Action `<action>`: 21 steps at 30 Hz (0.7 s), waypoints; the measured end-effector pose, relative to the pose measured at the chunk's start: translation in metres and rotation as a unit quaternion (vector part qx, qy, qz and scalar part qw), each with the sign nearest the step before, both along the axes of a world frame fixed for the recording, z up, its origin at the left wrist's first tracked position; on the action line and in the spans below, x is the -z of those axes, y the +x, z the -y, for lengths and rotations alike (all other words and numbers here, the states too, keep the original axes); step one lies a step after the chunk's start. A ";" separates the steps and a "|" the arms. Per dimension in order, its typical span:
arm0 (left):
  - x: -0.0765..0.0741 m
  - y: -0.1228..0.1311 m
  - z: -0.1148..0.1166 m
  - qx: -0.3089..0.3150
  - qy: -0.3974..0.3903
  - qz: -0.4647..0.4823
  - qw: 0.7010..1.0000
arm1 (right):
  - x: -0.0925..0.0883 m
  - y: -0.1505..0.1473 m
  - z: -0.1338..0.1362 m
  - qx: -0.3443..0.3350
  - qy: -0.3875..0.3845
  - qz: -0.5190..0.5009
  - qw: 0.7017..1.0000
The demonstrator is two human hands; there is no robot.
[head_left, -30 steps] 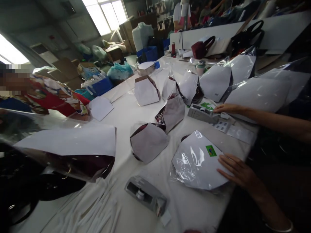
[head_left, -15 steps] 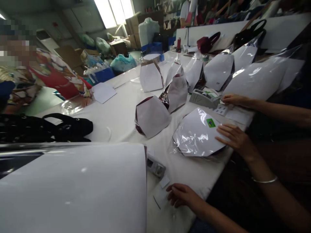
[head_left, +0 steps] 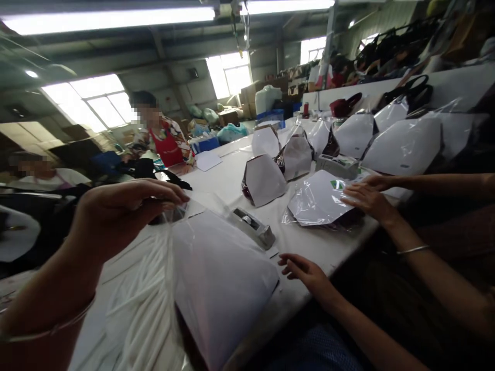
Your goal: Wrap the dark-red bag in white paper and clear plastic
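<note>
My left hand (head_left: 124,216) is raised close to the camera, its fingers pinched on the top of a clear plastic bag (head_left: 170,242). The bag covers a dark item wrapped in white paper (head_left: 220,278) that rests on the white table (head_left: 309,247) in front of me. My right hand (head_left: 305,270) hovers at the table's near edge with fingers apart and nothing in it, just right of the wrapped item. A grey tape dispenser (head_left: 253,226) lies between the wrapped item and the other packages.
A co-worker's two hands (head_left: 367,198) rest on a flat bagged package with a green sticker (head_left: 320,198). Several more paper-wrapped bags (head_left: 265,180) stand along the table. White strips (head_left: 143,293) lie by my left arm. Two people (head_left: 162,136) are at the far left.
The view has tilted up. The big wrapped item has come down onto the table before me, my left hand now pinches its bag top, and my right hand has shifted slightly right.
</note>
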State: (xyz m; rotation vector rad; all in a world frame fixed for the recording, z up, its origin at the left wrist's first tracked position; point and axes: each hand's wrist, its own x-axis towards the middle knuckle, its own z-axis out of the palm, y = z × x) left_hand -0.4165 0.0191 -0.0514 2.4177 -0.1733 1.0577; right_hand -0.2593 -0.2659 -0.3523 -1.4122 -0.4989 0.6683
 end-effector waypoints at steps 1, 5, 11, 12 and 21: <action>-0.003 -0.007 0.005 0.022 0.010 -0.019 1.000 | -0.008 0.003 -0.002 0.019 0.000 0.042 0.999; 0.001 -0.029 0.018 0.083 0.018 -0.093 0.992 | -0.036 0.007 -0.009 0.074 -0.012 0.152 0.986; 0.014 -0.080 0.040 0.102 0.043 -0.130 0.985 | -0.051 0.020 -0.038 0.084 0.024 0.186 0.979; 0.016 -0.088 0.044 0.103 0.042 -0.137 0.984 | -0.055 0.024 -0.047 0.076 0.025 0.189 0.979; 0.030 -0.124 0.063 0.099 -0.001 -0.147 0.984 | -0.107 0.021 -0.128 -0.048 0.045 0.262 0.963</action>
